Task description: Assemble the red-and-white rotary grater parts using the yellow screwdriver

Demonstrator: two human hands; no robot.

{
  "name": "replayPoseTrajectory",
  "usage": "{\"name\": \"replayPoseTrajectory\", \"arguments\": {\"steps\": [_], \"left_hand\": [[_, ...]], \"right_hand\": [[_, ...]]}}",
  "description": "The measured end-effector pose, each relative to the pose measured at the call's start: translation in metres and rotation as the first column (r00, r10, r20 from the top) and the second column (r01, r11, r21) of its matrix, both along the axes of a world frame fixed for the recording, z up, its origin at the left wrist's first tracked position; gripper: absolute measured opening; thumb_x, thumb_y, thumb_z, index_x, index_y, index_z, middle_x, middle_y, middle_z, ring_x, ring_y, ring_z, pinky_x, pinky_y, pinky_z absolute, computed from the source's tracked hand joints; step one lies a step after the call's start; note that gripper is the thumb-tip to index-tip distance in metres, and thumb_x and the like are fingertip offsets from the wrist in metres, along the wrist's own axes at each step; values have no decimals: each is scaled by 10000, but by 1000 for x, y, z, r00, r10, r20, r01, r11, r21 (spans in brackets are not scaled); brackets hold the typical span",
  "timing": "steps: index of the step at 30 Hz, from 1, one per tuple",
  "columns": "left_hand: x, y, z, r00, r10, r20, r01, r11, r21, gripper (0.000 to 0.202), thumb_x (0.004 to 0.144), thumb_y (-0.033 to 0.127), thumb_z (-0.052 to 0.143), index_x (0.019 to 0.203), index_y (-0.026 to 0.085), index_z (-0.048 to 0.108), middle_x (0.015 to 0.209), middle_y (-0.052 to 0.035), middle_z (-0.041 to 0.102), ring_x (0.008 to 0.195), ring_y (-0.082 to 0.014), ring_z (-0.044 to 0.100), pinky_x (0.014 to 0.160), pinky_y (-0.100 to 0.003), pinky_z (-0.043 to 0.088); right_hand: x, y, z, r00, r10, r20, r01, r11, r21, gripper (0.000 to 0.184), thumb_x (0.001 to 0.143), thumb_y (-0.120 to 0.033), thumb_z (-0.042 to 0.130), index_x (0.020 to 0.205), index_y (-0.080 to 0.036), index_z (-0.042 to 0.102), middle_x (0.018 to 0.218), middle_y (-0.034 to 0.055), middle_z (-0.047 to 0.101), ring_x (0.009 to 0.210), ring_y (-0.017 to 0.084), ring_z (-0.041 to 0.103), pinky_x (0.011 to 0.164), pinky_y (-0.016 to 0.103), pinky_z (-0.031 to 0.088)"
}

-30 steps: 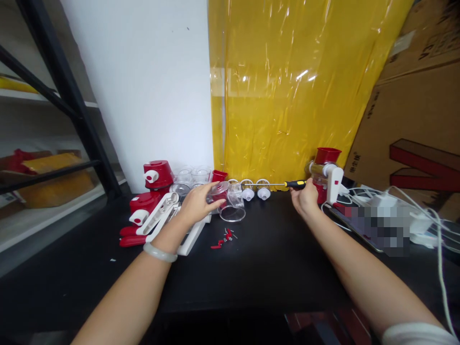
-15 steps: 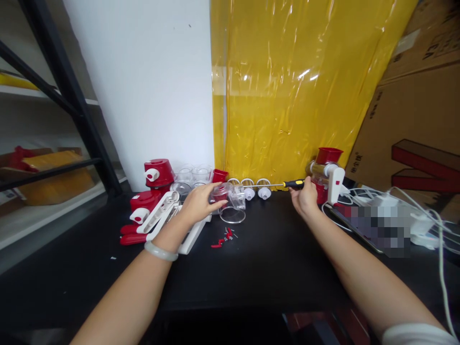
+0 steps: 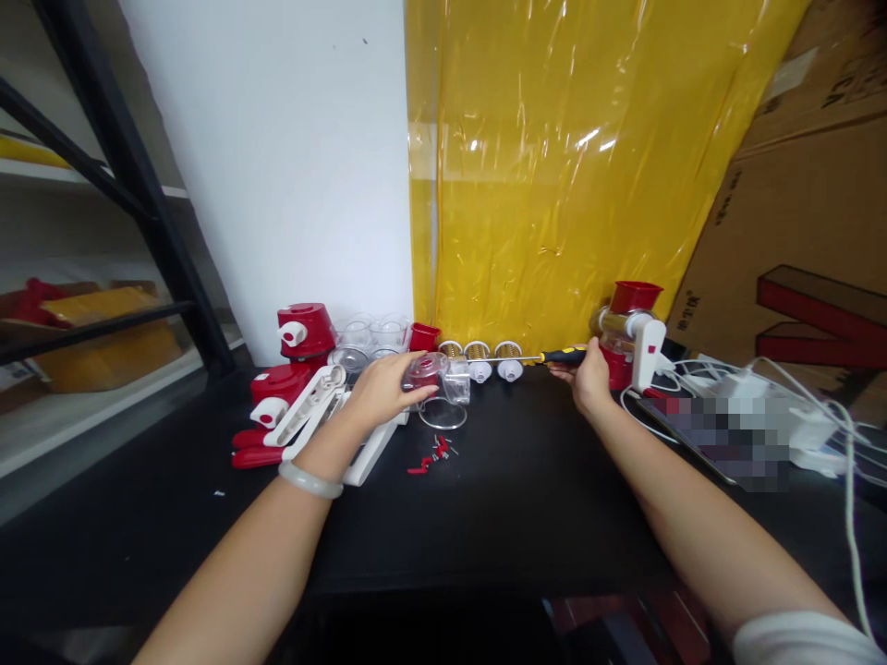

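My left hand (image 3: 388, 392) is closed around a clear plastic housing (image 3: 454, 388), which has a red part inside and a round rim resting low over the table. In my right hand (image 3: 589, 379) is a screwdriver (image 3: 563, 356) with a black and yellow handle. Its thin shaft points left, level, toward the side of the clear housing; whether the tip touches a screw is too small to tell. Just in front of the housing lie small red plastic pieces (image 3: 419, 466) and several tiny screws (image 3: 443, 448).
Grater drums (image 3: 509, 358) line the back of the black table (image 3: 513, 526). Red bases (image 3: 305, 331), clear cups (image 3: 388, 332) and white handles (image 3: 374, 453) crowd the left. At right stand an assembled rotary grater (image 3: 641, 337), a phone (image 3: 699, 434) and tangled white cables (image 3: 735, 379).
The screwdriver handle has shifted slightly left and turned within my right hand's grip. The clear housing has moved a little left; my left hand keeps its hold.
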State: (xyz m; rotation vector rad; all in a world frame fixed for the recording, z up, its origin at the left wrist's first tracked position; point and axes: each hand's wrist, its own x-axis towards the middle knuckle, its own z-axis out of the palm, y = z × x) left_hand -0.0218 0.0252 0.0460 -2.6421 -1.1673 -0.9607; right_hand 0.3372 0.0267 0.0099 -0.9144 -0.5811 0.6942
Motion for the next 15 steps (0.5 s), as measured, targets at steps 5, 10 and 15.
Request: {"name": "replayPoseTrajectory", "arguments": {"steps": [5,10,15], "left_hand": [[-1,1,0,999,31,-43,-30,999,16,613,835,560,584,1315,183,529,1277,-124,631,1155,-302,592,977,-444,452],[-3,3,0,997,23,-67,-21,999,37,626,833,578,578,1309,174,540,1262,-125,640,1142,-294,602,972,-430,455],[-3,2,1,996,29,-86,-27,999,33,621,834,586,570,1308,186,546,1249,-114,651,1130,-288,610,961,-423,459]], "right_hand": [[3,0,-4,993,108,-48,-108,994,-6,181,872,-316,361,886,-221,514,654,-25,652,522,169,681,463,264,519],[2,1,-9,981,182,-74,-186,981,-52,182,841,-245,370,927,-212,527,656,1,675,525,164,685,483,232,503],[4,6,-15,984,171,-42,-174,982,-70,129,873,-288,429,964,-231,502,620,-21,657,490,161,669,452,218,492]]}}
